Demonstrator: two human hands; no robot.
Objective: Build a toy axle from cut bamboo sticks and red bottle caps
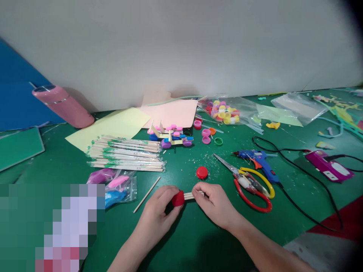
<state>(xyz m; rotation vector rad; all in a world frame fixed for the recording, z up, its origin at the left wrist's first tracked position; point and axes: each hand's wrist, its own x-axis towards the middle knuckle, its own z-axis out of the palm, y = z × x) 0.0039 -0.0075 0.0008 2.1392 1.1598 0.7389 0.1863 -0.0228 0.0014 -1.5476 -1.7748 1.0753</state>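
Observation:
My left hand (159,207) pinches a red bottle cap (178,198) just above the green table (181,234). My right hand (214,202) grips a short bundle of wooden sticks (189,195) whose end meets that cap. A second red bottle cap (202,172) lies flat on the table just beyond my hands. One loose wooden stick (146,194) rests to the left of my left hand.
Scissors (249,183) and a blue glue gun (259,160) with its black cord lie to the right. Packs of wrapped sticks (124,154), a small stick-and-cap car (171,136), loose caps, a bag of caps (224,111), paper sheets and a pink bottle (62,105) lie behind.

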